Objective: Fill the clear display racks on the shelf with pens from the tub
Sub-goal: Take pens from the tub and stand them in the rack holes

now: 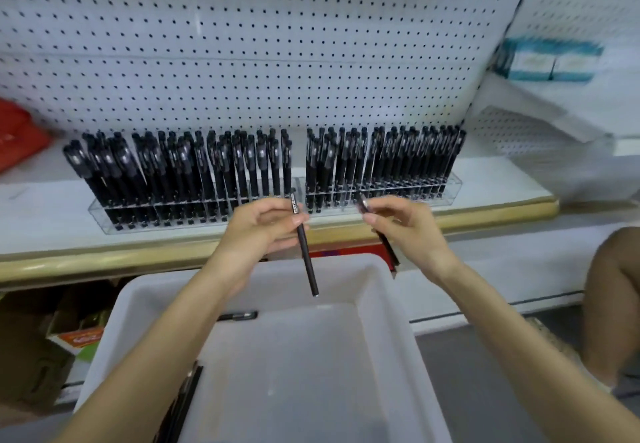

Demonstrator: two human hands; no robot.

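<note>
pen (306,255) in left hand (258,231), white print (295,206) seemingly illegible

1. The right hand (405,226) hides the middle of its blurred right pen (388,248).
2. The left forearm (180,331) covers one end of a loose pen (242,315).
3. The tub (391,290) runs off the bottom edge.
4. Print on the teal boxes (550,61) is blurred.

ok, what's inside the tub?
One black pen lies at the tub floor's far left, a few more pens against the left wall; the left forearm hides part of that side.
</note>
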